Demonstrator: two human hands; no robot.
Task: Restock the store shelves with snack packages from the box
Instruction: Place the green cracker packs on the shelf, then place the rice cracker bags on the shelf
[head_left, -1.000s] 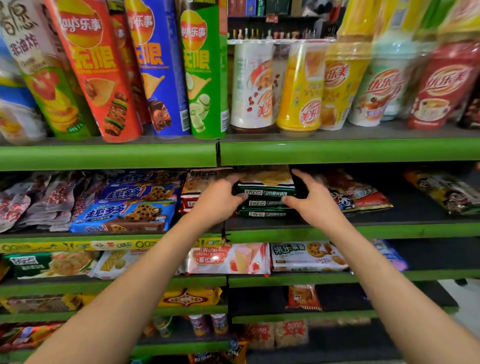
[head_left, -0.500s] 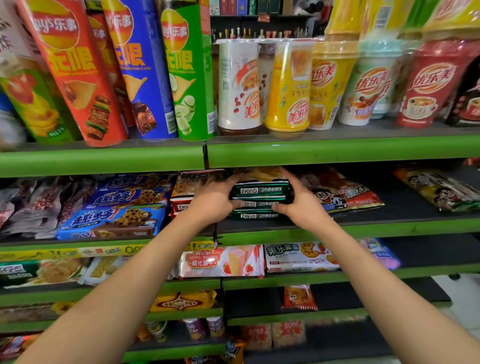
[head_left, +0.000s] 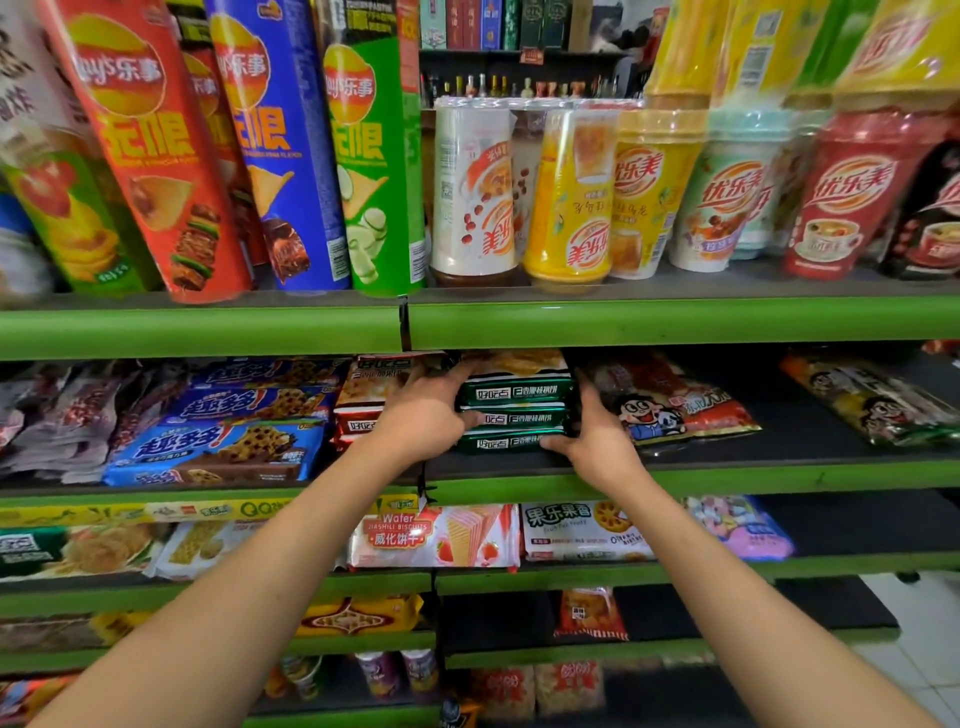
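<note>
On the second green-edged metal shelf (head_left: 727, 480) from the top, a stack of 3 dark green foil biscuit packets (head_left: 514, 415) is held between both hands. The left hand (head_left: 423, 415) is laid against the stack's left end, its fingers reaching along the top packet and its thumb curled onto the front of the middle packet. The right hand (head_left: 597, 441) is pressed against the right end, fingers running up the side and thumb hooked under the front of the bottom packet. The stack is seated on the dark shelf mat, just beside a stack of red and white biscuit packets (head_left: 369, 400) on its left and a red cartoon-printed snack bag (head_left: 670, 405) on its right. Blue chocolate-chip cookie packs (head_left: 223, 447) are stacked further left. Tall crisp tubes (head_left: 280, 150) and plastic-wrapped milk tea cups (head_left: 571, 197) are lined up on the shelf above.
</note>
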